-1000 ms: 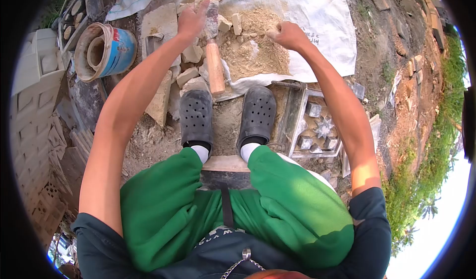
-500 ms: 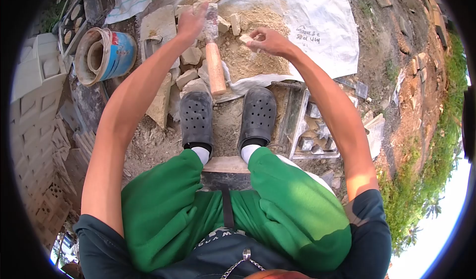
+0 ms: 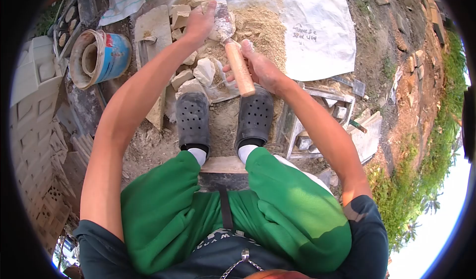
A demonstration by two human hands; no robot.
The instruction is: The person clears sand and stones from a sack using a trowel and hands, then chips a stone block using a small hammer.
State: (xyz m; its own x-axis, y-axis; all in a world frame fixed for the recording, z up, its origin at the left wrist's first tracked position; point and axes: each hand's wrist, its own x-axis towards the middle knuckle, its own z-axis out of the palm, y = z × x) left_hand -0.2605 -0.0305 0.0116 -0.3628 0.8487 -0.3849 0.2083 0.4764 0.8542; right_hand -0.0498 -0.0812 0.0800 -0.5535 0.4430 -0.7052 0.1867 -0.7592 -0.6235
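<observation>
Head view, as I observe it, places the wooden-handled tool (image 3: 234, 52) at twelve o'clock, the left hand's (image 3: 200, 24) fingers clamped on its flat blade (image 3: 224, 25), the right hand's (image 3: 263, 71) fingers behind its handle (image 3: 241, 72), grip undeterminable to me, and a blue bucket (image 3: 114, 58) at ten.
</observation>
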